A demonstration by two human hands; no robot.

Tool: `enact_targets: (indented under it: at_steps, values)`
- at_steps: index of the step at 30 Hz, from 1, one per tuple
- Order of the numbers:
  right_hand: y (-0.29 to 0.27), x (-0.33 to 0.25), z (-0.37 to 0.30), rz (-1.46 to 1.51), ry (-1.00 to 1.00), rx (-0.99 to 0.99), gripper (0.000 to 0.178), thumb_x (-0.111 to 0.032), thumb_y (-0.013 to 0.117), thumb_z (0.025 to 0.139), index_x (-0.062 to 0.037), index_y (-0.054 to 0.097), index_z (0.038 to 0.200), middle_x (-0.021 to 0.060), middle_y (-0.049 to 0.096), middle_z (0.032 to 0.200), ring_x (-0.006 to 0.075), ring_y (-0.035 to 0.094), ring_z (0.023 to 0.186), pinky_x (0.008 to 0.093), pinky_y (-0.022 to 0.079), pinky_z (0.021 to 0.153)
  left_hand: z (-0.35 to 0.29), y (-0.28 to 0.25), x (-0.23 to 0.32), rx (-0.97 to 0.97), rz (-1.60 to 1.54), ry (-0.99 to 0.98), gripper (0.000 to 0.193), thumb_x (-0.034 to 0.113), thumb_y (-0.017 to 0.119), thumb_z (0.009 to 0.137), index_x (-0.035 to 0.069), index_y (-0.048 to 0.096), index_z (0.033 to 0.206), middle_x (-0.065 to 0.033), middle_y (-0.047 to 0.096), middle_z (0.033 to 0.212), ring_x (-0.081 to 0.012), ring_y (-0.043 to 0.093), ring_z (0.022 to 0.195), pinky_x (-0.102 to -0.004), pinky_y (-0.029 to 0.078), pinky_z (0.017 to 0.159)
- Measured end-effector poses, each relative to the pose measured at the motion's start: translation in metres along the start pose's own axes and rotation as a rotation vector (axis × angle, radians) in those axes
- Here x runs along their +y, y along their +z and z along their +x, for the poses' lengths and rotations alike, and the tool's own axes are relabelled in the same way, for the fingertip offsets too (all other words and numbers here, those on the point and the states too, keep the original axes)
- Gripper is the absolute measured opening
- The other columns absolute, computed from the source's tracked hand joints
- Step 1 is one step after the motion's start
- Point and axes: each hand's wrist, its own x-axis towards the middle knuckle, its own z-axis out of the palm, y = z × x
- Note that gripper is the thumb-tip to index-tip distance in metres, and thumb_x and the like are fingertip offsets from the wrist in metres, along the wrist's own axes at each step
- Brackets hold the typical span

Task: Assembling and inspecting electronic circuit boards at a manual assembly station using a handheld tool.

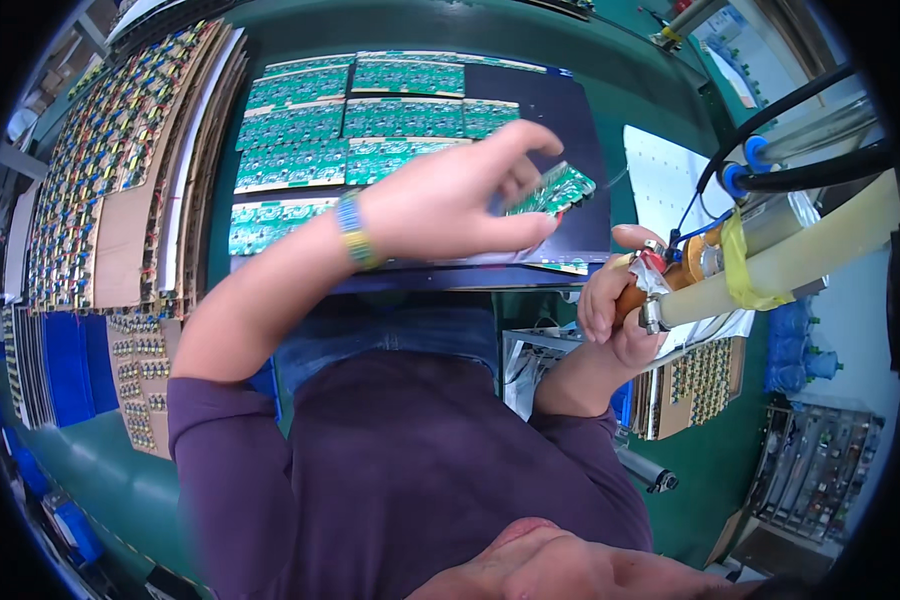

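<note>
My left hand (470, 200) is over the dark work surface, thumb and index finger spread apart. Between and just beyond those fingers is a small green circuit board (567, 188), tilted and partly hidden by the hand; no firm grip on it shows. My right hand (610, 310) is wrapped around a brown-handled tool (628, 298). A metal clamp joins the tool to a thick pale hose (820, 250), tied with yellow tape, and a blue wire runs to it. Its tip is hard to make out. Rows of green circuit boards (295, 125) lie flat beyond my left forearm.
At the left rises a stack of cardboard sheets (120, 270) covered with small colourful components. Another such stack (710, 385) stands low at the right. A white perforated sheet (660, 180) lies behind my right hand. Black cables (820, 165) and the hose cross the right side.
</note>
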Motion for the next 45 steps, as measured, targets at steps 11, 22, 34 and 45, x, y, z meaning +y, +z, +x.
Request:
enact_targets:
  at_steps: [11,22,34,45]
  values:
    - [0.046,0.029,0.032,0.148,0.164,-0.318,0.074,-0.034,0.068,0.085,0.0109,0.029,0.130,0.0009,0.050,0.056,0.0078,0.048,0.042,0.0195,0.042,0.037,-0.160,0.035,-0.038,0.253,-1.494,-0.148,0.086,0.027,0.070,0.082,0.005,0.017,0.146,-0.0190,0.040,0.140,-0.0349,0.047,0.124,-0.0408,0.042,0.100]
    - [0.097,0.040,0.064,0.423,0.145,-0.487,0.061,-0.025,0.062,0.089,0.0009,0.030,0.135,0.0014,0.056,0.064,0.0074,0.053,0.046,0.0205,0.051,0.047,-0.189,0.053,-0.066,0.382,-1.188,-0.022,0.074,-0.007,0.063,0.080,0.011,0.024,0.141,-0.0174,0.033,0.145,-0.0234,0.036,0.133,-0.0370,0.036,0.105]
    - [0.118,0.045,0.070,0.384,0.129,-0.658,0.059,-0.026,0.060,0.090,-0.0041,0.031,0.136,0.0024,0.057,0.068,0.0109,0.053,0.053,0.0236,0.050,0.052,-0.184,0.077,-0.064,0.385,-1.352,-0.075,0.071,-0.014,0.059,0.080,0.013,0.025,0.136,-0.0146,0.034,0.145,-0.0199,0.041,0.128,-0.0341,0.039,0.103]
    - [0.119,0.051,0.066,0.365,0.096,-0.678,0.055,-0.027,0.059,0.091,-0.0049,0.032,0.134,0.0024,0.056,0.070,0.0101,0.053,0.054,0.0232,0.049,0.052,-0.182,0.079,-0.065,0.346,-1.286,-0.065,0.073,-0.012,0.061,0.079,0.014,0.023,0.135,-0.0208,0.032,0.145,-0.0263,0.035,0.134,-0.0401,0.037,0.105]
